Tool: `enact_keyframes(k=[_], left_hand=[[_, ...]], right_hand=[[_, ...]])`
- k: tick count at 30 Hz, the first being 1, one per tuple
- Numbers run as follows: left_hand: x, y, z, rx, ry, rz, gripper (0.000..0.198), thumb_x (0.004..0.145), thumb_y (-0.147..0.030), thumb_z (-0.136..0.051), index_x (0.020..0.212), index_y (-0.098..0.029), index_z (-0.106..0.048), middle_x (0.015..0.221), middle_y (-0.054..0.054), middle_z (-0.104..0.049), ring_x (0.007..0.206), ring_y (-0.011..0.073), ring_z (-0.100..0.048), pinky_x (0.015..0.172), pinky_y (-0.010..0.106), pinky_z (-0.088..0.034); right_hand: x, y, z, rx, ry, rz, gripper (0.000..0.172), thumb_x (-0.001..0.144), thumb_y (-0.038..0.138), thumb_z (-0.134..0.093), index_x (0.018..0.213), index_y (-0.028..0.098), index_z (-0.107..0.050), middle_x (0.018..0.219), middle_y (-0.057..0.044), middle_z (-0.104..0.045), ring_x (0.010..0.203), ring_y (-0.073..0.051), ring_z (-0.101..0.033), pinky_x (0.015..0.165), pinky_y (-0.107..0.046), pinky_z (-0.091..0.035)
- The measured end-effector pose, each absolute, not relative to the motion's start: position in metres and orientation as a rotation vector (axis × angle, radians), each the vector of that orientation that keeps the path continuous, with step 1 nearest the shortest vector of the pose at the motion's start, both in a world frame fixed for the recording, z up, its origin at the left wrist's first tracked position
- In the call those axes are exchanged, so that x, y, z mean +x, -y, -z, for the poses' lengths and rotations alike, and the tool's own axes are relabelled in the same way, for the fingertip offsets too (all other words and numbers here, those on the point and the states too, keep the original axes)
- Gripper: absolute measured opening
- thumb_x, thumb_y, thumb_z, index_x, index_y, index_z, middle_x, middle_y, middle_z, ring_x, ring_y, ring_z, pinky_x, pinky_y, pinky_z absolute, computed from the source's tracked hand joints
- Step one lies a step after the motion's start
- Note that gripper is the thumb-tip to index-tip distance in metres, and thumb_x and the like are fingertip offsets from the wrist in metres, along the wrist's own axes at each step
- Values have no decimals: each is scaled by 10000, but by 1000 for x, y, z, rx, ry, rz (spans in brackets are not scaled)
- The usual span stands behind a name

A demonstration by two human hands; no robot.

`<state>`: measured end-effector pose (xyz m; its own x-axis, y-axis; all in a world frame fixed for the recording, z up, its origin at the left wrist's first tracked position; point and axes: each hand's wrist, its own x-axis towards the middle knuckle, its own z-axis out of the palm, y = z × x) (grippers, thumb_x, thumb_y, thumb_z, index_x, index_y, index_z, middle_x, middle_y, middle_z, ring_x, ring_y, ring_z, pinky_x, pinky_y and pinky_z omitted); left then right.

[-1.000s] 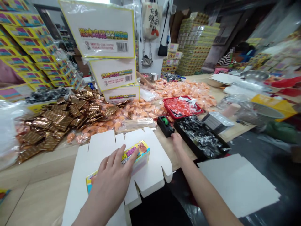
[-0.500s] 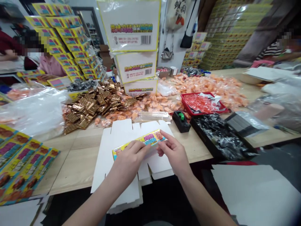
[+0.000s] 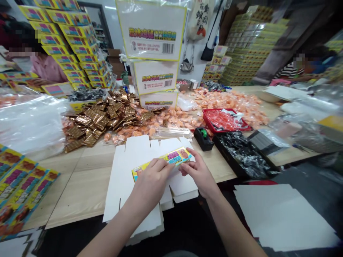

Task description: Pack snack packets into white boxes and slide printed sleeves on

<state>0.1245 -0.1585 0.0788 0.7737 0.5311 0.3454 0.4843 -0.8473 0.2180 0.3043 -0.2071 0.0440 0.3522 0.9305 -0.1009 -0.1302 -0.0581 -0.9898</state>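
Left hand (image 3: 152, 178): centre of the frame, laid over the printed box, its fingers bent and closed on the box's top; their tips are partly hidden.
Right hand (image 3: 200, 175): just right of centre, at the box's right end, index finger stretched toward the end's upper corner, the other fingers curled; whether they pinch anything, I cannot tell.
Printed box (image 3: 175, 156): centre, slim, yellow and blue, slanting up to the right on the white cartons (image 3: 138, 148), which lie flat.
White sheets (image 3: 284, 217): lower right corner area.
Row of printed boxes (image 3: 21, 196): lower left, cut by the frame edge.
Tabletop (image 3: 83, 182): pale wood, across the middle.
Tape dispenser (image 3: 205, 142): right of centre, black, with a green core.
Black tray (image 3: 227, 162): right of the dispenser, filled with clear-wrapped dark items.
Red tray (image 3: 207, 121): behind the black one, with red packets.
Brown packets (image 3: 99, 117): heaped left of centre.
Orange packets (image 3: 230, 100): spread beyond the red tray.
White boxes (image 3: 152, 43): stacked at upper centre.
Yellow boxes (image 3: 66, 46): stacked at upper left, beside a person in pink (image 3: 48, 69).
Striped sleeve (image 3: 286, 72): another person, upper right.
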Motion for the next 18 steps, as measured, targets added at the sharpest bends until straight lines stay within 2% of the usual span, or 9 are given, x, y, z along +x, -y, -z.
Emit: enact_keyframes(k=[3, 4, 7, 12, 13, 15, 16, 18], left_hand=[[137, 153, -87, 2746, -983, -596, 158, 941, -196, -483, 996, -193, -630, 924, 64, -606, 915, 239, -546, 762, 362, -486], [144, 149, -90, 2717, -1078, -580, 151, 941, -266, -504, 918, -183, -628, 891, 66, -599, 886, 245, -544, 750, 368, -475], [165, 136, -97, 2668, -1299, -451, 266, 883, -425, -589, 777, -181, -576, 809, 59, -574, 800, 249, -539, 694, 362, -441], [174, 131, -94, 2753, -1337, -392, 306, 828, -476, -641, 764, -192, -546, 788, 47, -557, 768, 237, -529, 661, 335, -411], [173, 134, -91, 2808, -1326, -414, 296, 823, -465, -647, 782, -189, -550, 796, 51, -556, 781, 243, -526, 673, 340, -414], [171, 138, -86, 2920, -1310, -441, 269, 812, -430, -659, 814, -181, -555, 808, 59, -553, 799, 254, -517, 689, 353, -420], [172, 139, -84, 2961, -1308, -443, 260, 806, -416, -663, 823, -179, -556, 811, 62, -551, 801, 258, -514, 691, 358, -423], [174, 140, -82, 2992, -1318, -436, 254, 803, -405, -663, 830, -176, -558, 815, 65, -549, 799, 261, -510, 688, 364, -432]], right_hand=[[301, 207, -40, -1369, 851, -945, 731, 762, 391, -704, 1360, 163, -353, 692, 16, -667, 675, -166, -609, 665, -307, -469], [299, 207, -39, -1406, 875, -900, 708, 773, 400, -695, 1353, 166, -363, 690, 19, -662, 685, -169, -608, 670, -305, -462], [295, 206, -35, -1556, 932, -764, 658, 814, 449, -648, 1356, 187, -382, 656, 41, -624, 680, -176, -602, 673, -306, -446], [323, 212, -11, -1687, 990, -752, 679, 801, 473, -643, 1367, 185, -405, 609, 62, -546, 628, -176, -561, 668, -315, -444], [333, 210, -7, -1656, 955, -758, 670, 790, 493, -646, 1342, 175, -438, 663, 36, -577, 675, -184, -573, 690, -323, -457], [349, 203, -4, -1551, 834, -800, 626, 789, 556, -623, 1277, 179, -517, 896, -48, -654, 881, -221, -605, 782, -352, -481], [353, 197, -6, -1488, 778, -859, 601, 799, 590, -594, 1249, 195, -552, 1044, -79, -654, 1010, -241, -592, 842, -369, -480], [352, 183, -14, -1359, 762, -1045, 558, 830, 620, -545, 1236, 240, -589, 1265, -73, -598, 1198, -256, -521, 959, -396, -444]])
